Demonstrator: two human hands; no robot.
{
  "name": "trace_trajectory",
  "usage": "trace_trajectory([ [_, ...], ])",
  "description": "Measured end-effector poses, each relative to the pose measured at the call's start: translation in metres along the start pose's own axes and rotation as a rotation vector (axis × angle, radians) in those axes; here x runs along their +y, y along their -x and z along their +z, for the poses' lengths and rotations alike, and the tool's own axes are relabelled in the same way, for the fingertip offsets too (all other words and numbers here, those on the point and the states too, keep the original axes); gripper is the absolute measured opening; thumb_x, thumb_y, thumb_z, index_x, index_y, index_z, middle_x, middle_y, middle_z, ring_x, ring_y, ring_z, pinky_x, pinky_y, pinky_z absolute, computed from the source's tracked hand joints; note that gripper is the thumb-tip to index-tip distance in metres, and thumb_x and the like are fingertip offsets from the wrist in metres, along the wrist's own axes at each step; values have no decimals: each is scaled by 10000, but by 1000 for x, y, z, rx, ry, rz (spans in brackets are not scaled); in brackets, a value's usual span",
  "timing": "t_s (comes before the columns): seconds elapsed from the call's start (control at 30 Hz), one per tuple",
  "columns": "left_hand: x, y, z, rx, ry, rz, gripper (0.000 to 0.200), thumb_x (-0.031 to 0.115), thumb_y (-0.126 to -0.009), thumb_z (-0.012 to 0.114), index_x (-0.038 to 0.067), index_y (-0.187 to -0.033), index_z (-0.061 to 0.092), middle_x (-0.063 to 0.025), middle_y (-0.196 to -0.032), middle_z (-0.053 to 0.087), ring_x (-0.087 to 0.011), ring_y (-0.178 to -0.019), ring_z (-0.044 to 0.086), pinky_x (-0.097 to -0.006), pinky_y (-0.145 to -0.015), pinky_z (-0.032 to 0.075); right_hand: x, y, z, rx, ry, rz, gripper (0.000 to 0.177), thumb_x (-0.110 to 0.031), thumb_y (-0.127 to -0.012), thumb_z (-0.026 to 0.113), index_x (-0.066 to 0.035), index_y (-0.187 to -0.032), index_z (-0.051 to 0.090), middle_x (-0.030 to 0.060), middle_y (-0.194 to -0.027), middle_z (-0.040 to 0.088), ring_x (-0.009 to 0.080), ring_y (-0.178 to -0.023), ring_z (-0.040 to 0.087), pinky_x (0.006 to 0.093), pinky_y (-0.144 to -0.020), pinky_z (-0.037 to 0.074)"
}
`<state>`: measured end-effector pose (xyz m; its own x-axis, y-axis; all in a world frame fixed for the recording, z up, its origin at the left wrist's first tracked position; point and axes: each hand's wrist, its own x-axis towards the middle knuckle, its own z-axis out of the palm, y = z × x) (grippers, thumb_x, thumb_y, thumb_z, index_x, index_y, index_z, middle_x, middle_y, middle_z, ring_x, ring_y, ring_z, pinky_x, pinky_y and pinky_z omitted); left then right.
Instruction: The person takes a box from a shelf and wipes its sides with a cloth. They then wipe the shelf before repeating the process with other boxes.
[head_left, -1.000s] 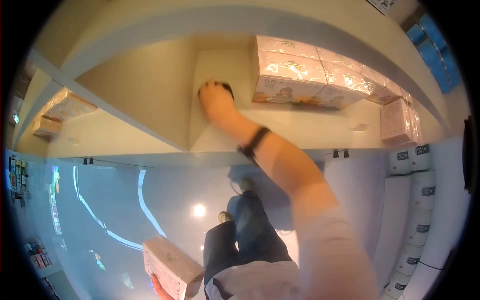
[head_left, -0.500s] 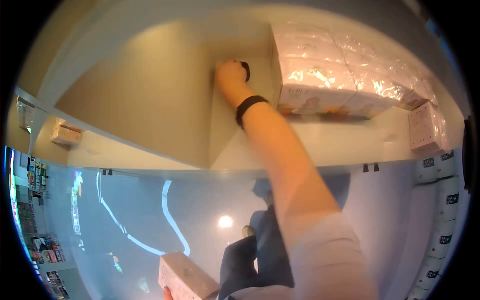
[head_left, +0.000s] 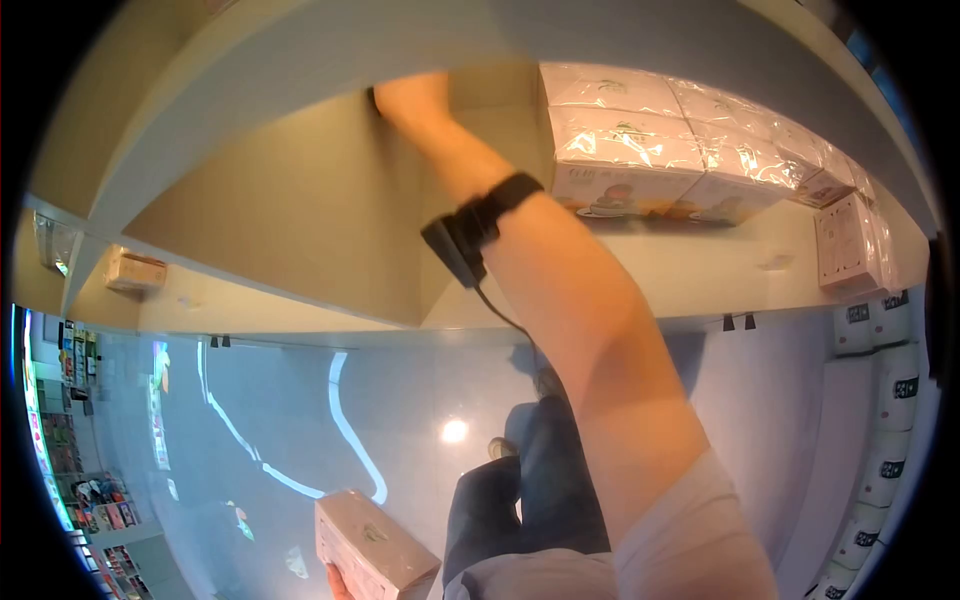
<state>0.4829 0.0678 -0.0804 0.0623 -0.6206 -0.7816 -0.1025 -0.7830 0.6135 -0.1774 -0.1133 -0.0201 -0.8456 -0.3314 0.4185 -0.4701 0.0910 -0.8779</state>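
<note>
My right hand (head_left: 415, 98) reaches deep into the white shelf compartment (head_left: 490, 130), near its back left. Its fingers are hidden behind the upper shelf edge, and a bit of something black shows at its left side. On that wrist is a black strap (head_left: 515, 195) bearing a small black device (head_left: 455, 245) with a cable. Low in the view, my left hand (head_left: 338, 582) is wrapped round a pale pink box (head_left: 375, 545); only some fingers show at the box's left side. Right of my right hand stand stacked pink boxes (head_left: 625, 150) in shiny clear wrap.
An upper shelf edge (head_left: 480, 35) arches above my right arm. A divider (head_left: 300, 210) bounds the compartment on the left. One wrapped box (head_left: 848, 245) stands at the right, another pink box (head_left: 135, 270) at the far left. White packages (head_left: 890, 390) line the right side.
My right hand has moved up and left, farther behind the upper shelf edge, and the forearm has turned, bringing the wrist device into sight. My left hand still holds the pink box.
</note>
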Motion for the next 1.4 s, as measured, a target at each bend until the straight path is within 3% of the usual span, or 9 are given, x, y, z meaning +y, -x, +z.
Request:
trace_trajectory([
  [0.17, -3, -8, 1, -51, 97, -22, 825, 626, -983, 455, 55, -1562, 314, -167, -1535, 431, -363, -1367, 435, -486, -1156, 350, 36, -4, 9, 1, 392, -117, 234, -138, -933, 587, -4, -1108, 665, 217, -1104, 696, 423, -1006, 660, 467, -865, 526],
  [0.3, 2, 6, 22, 55, -4, 52, 816, 630, -979, 454, 79, -1565, 320, -157, -1538, 431, -357, -1380, 423, -480, -1167, 338, 77, 21, 11, 27, 576, -128, 224, -133, -927, 586, -5, -1091, 669, 211, -1091, 695, 419, -993, 661, 467, -861, 528],
  [0.37, 1, 2, 19, 59, -53, 117, 810, 629, -978, 455, 86, -1564, 326, -154, -1535, 435, -356, -1379, 427, -479, -1167, 338, 89, 30, 8, 40, 622, -127, 219, -130, -925, 585, -5, -1083, 670, 208, -1085, 694, 417, -987, 661, 467, -859, 528],
  [0.43, 3, -5, 19, 58, 71, -3, 798, 629, -977, 452, 92, -1557, 345, -147, -1532, 441, -352, -1378, 431, -476, -1166, 339, 98, 34, 3, 47, 653, -134, 214, -127, -922, 585, -6, -1075, 672, 206, -1078, 694, 415, -980, 662, 467, -857, 529],
  [0.6, 0, -14, 9, 47, 109, -30, 803, 629, -972, 460, 79, -1548, 362, -141, -1525, 449, -354, -1374, 435, -477, -1163, 342, 109, 27, -2, 80, 713, -158, 203, -121, -915, 583, -7, -1055, 676, 199, -1062, 693, 410, -964, 663, 468, -852, 532],
  [0.8, -13, -23, -44, 48, 195, -67, 818, 626, -959, 489, 60, -1538, 372, -147, -1513, 461, -357, -1357, 450, -480, -1148, 361, 120, 14, -32, 142, 779, -172, 190, -113, -907, 581, -9, -1030, 681, 190, -1043, 691, 405, -945, 664, 468, -845, 534],
  [1.03, -21, -17, -21, 75, 235, -126, 840, 622, -945, 523, 43, -1534, 370, -177, -1501, 467, -390, -1332, 468, -504, -1125, 388, 135, 26, 18, -46, 946, -257, 177, -104, -897, 578, -11, -1002, 687, 181, -1021, 690, 398, -923, 665, 469, -838, 538],
  [1.33, -16, -4, -29, 22, 331, -137, 824, 600, -972, 485, 47, -1559, 314, -183, -1530, 429, -401, -1356, 443, -514, -1145, 366, 153, 35, -1, -111, 1065, -335, 165, -94, -886, 576, -13, -969, 694, 170, -995, 688, 390, -897, 666, 469, -830, 541],
  [1.4, -5, 10, -19, 37, 285, -139, 822, 603, -976, 474, 50, -1561, 308, -181, -1535, 423, -402, -1360, 437, -517, -1148, 363, 147, 74, -28, -365, 1165, -418, 208, -70, -870, 572, -11, -1038, 679, 178, -1108, 647, 388, -977, 652, 471, -854, 550],
])
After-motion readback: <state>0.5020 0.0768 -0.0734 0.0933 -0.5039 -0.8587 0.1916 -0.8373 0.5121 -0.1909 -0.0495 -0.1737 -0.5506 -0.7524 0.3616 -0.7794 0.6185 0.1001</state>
